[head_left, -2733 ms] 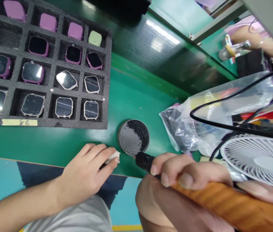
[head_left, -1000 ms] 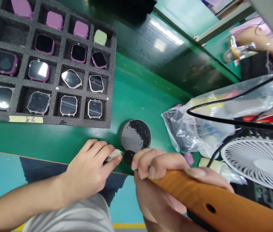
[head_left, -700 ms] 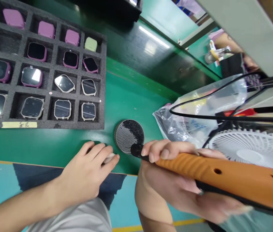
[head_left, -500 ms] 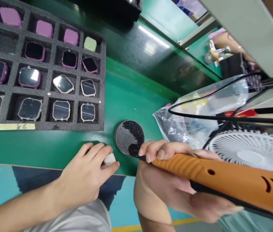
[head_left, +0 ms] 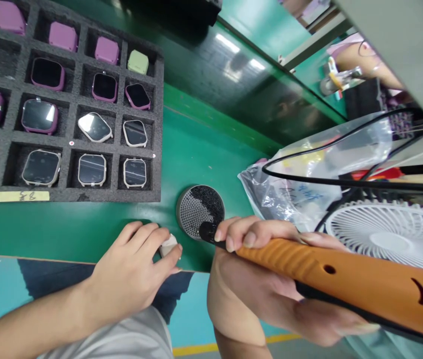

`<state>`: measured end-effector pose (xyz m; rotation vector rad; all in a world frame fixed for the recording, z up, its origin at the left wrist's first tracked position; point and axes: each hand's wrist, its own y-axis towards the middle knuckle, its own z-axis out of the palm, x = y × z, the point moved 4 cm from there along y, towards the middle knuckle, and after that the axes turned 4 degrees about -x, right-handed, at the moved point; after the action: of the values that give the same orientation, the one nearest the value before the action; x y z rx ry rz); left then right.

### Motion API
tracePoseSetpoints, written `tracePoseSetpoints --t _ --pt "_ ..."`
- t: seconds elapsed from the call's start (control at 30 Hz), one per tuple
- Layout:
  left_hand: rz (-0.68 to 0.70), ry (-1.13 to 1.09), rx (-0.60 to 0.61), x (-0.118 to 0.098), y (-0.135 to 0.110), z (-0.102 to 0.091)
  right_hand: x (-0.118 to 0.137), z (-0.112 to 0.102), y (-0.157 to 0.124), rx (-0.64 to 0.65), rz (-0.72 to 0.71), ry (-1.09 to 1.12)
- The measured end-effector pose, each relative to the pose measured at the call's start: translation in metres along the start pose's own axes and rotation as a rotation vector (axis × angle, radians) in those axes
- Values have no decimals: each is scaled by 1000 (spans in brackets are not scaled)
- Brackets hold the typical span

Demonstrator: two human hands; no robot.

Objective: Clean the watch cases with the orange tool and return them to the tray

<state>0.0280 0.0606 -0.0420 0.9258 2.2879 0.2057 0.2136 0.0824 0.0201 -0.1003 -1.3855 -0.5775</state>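
Left hand (head_left: 136,264): bent over at the front edge of the green table (head_left: 204,144), thumb and fingers closed on a small pale piece (head_left: 167,244)
Pale piece: pinched near the table edge, just beside the round dish; some of it is hidden by the fingers
Right hand (head_left: 256,281): wrapped around the front part of a big orange tool (head_left: 376,294), fingers curled on top
Orange tool: held slanting, with a black front end (head_left: 207,231) over the near rim of the dish; I can't tell if they touch
Round dish (head_left: 180,224): on the table, with grey bumps (head_left: 192,212) on one side and dark curly bits (head_left: 214,202) on the other
Tray (head_left: 129,195): dark grey with square holes, to the left of the dish
Watches (head_left: 135,173): in the holes, some with purple rims, some with pale rims
Yellow tape (head_left: 7,196): on the tray's front edge, with black pen marks; the last looks like an 8, the first is not clear
Stickers (head_left: 71,143): tiny white dots on the tray; one has a red mark too small to read
Clear bag (head_left: 260,192): to the right of the dish, with blue writing (head_left: 309,192) I can't read
White fan (head_left: 389,242): behind the right hand
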Motion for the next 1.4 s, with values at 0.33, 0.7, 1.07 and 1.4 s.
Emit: tracePoseSetpoints --t 0.33,0.7,1.07,1.4 --pt "17 -25 -18 0 -1 -3 2 1 3 34 -31 3" --pt "-33 -66 -12 1 3 -3 15 -1 -28 116 -69 -52" --pt "-50 -83 3 1 3 -2 -8 -21 -18 258 -172 10" --pt "-56 -96 10 2 1 -1 1 -7 -29 220 -22 -17"
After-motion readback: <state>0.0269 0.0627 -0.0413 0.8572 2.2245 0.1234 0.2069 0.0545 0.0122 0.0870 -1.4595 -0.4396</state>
